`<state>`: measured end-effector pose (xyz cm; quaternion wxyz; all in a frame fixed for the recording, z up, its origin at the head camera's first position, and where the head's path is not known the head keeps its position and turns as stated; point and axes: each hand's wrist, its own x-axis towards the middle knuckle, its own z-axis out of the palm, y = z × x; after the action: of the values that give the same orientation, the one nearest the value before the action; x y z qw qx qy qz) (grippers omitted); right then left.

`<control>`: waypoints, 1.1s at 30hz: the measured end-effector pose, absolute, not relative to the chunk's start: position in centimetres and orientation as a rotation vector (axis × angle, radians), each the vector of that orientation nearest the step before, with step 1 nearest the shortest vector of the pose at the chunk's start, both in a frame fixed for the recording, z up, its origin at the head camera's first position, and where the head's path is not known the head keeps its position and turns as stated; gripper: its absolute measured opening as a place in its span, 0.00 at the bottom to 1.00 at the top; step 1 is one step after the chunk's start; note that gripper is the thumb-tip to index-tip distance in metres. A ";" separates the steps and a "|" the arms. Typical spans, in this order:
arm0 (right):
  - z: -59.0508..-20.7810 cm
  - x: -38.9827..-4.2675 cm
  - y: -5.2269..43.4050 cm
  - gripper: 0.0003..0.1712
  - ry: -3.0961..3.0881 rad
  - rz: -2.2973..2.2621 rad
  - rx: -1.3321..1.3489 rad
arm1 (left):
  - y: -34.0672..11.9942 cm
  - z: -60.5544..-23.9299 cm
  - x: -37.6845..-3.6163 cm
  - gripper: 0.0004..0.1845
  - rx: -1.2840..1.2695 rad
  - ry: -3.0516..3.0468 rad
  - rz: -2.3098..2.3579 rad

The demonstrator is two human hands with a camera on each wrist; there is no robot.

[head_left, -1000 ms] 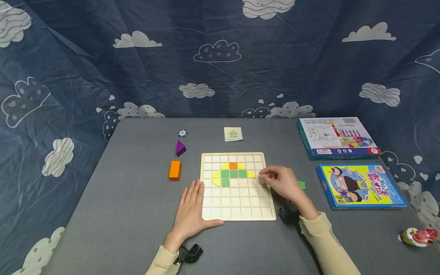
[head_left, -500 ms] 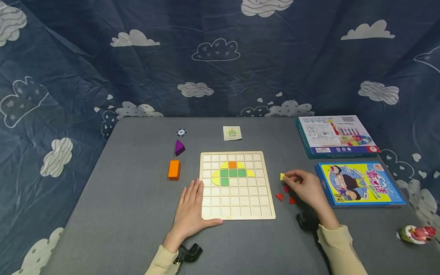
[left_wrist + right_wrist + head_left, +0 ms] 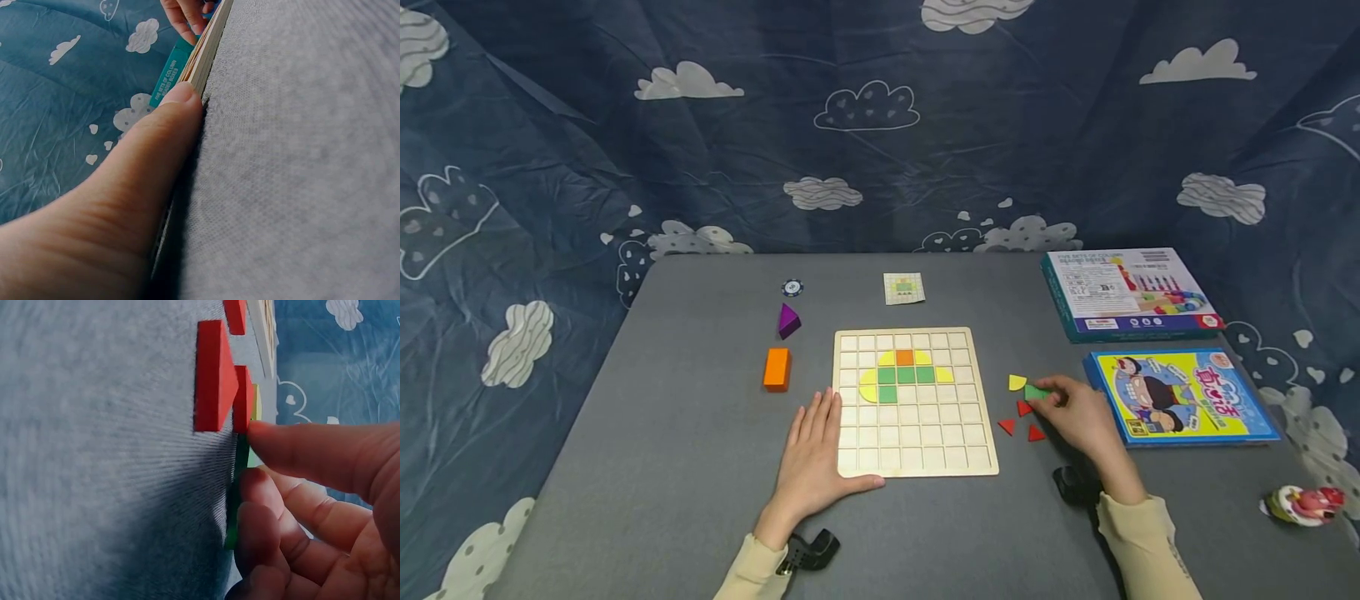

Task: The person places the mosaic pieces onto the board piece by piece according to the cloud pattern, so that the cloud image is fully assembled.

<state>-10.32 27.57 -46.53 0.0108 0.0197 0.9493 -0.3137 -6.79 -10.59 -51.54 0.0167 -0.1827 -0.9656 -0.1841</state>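
Note:
My left hand (image 3: 811, 450) lies flat with spread fingers along the left edge of the gridded wooden board (image 3: 919, 437), its thumb on the front edge. In the left wrist view, the thumb (image 3: 144, 147) rests against the board's side. Yellow, green and orange tiles (image 3: 906, 375) sit in the board's upper cells. To the board's right, my right hand (image 3: 1078, 417) pinches a green tile (image 3: 1035, 392) at table level, thumb and fingertips at its edge. A yellow tile (image 3: 1017, 382) lies just left of it, and red triangles (image 3: 1036, 432) lie nearer me.
A small pattern card (image 3: 904, 288) lies behind the board. On the left are an orange block (image 3: 777, 370), a purple prism (image 3: 788, 320) and a poker chip (image 3: 792, 287). Two boxes, one white-topped (image 3: 1131, 292) and one yellow-and-blue (image 3: 1180, 396), and a figurine (image 3: 1303, 505) stand right.
My right hand has moved right from the board's edge, past the yellow tile, to the green tile. The left hand stays in place on the board.

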 end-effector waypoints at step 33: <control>-46.3 -10.8 26.5 0.13 3.023 -0.931 0.104 | -10.6 -51.6 -6.8 0.70 -0.563 -2.995 -0.569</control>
<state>-10.78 26.54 -46.34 -0.0115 0.0328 0.9551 -0.2943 -6.80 -10.63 -51.62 0.0209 -0.1817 -0.9659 -0.1834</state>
